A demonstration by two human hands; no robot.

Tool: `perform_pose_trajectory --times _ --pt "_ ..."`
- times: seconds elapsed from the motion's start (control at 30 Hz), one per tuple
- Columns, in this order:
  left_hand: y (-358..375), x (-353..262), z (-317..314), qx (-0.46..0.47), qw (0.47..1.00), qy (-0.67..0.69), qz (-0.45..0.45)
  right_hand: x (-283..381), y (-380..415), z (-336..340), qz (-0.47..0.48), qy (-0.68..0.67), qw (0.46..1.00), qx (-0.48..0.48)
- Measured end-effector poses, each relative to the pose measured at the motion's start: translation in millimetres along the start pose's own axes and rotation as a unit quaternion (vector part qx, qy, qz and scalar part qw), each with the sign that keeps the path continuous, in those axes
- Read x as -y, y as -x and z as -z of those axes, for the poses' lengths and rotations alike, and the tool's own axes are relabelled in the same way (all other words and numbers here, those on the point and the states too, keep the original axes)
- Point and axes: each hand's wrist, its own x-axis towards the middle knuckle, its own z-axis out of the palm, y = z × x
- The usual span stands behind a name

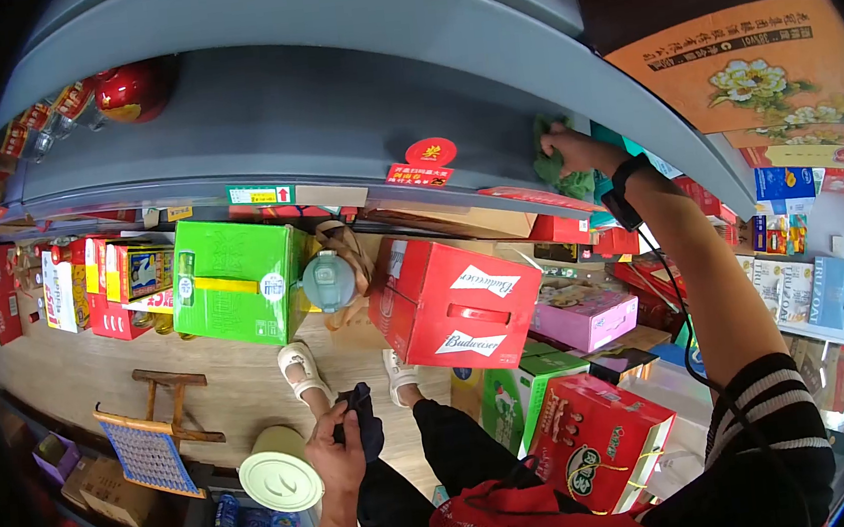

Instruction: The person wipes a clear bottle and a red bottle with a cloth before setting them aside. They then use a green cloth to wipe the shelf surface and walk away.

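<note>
My right hand (581, 152) reaches far forward onto the grey shelf (328, 106), its fingers closed on a crumpled green cloth (563, 176) pressed against the shelf surface. Part of the cloth is hidden under the hand. Low in front of my body, my left hand (340, 453) grips a bunched dark cloth (360, 421). Red stickers (430, 152) are fixed to the shelf's front edge, left of my right hand.
Below the shelf stand a green carton (233, 280), a large clear bottle (328, 280) and a red Budweiser carton (455, 301). A lidded bin (280, 469) and a small wooden chair (147, 443) are on the floor. Glasses (72, 103) occupy the shelf's left end.
</note>
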Motion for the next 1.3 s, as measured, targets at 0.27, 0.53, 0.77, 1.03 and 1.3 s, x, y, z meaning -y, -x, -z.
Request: perform_pose_trajectory --times 0.27,0.53,0.77,1.03,1.3 --pt "13.9 12.3 -3.5 0.007 1.0 0.0 -0.012 -37.0 14.2 -33.8 -0.137 -0.054 0.987 -0.06" --pt "24.1 18.4 8.0 0.013 1.0 0.001 -0.003 -22.6 18.9 -30.2 -0.179 0.192 0.954 -0.141" --pt "39.1 1.2 10.9 0.003 0.999 0.031 -0.02 88.8 111.1 22.8 -0.258 0.204 0.895 -0.3" --pt "38.7 -112.8 -25.1 0.153 0.968 0.145 -0.139 259.1 200.9 -12.4 -0.094 -0.387 0.9 -0.176" --pt "35.9 -111.4 -56.0 0.181 0.936 0.302 -0.008 321.4 183.8 -25.2 0.099 -0.522 0.837 -0.13"
